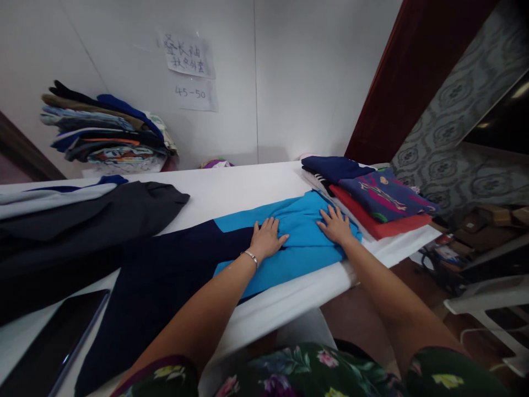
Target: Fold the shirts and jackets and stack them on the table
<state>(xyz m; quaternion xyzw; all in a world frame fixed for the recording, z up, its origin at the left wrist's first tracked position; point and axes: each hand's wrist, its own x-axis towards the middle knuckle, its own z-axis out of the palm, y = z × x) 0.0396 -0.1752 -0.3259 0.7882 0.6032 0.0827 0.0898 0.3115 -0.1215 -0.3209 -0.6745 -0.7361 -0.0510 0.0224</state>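
A bright blue and navy garment (301, 264) lies spread across the white table. Its navy part (165, 275) reaches left and down to the near edge. On the blue part rests my left hand (266, 238), fingers lying flat, with a bracelet at the wrist. My right hand (336, 225) presses flat on the garment's right end, its fingers spread. Neither hand grips the cloth. The fabric under them shows several wrinkles. Just beyond my right hand stands a stack of folded clothes, topped by a purple patterned piece (384, 193).
Dark grey clothing (99, 207) lies heaped on the table's left side, near a black flat-screened device (58, 342). Behind it rises a tall pile of folded clothes (111, 132). Handwritten papers (190, 58) hang on the wall. A white stool (491, 303) stands at the right.
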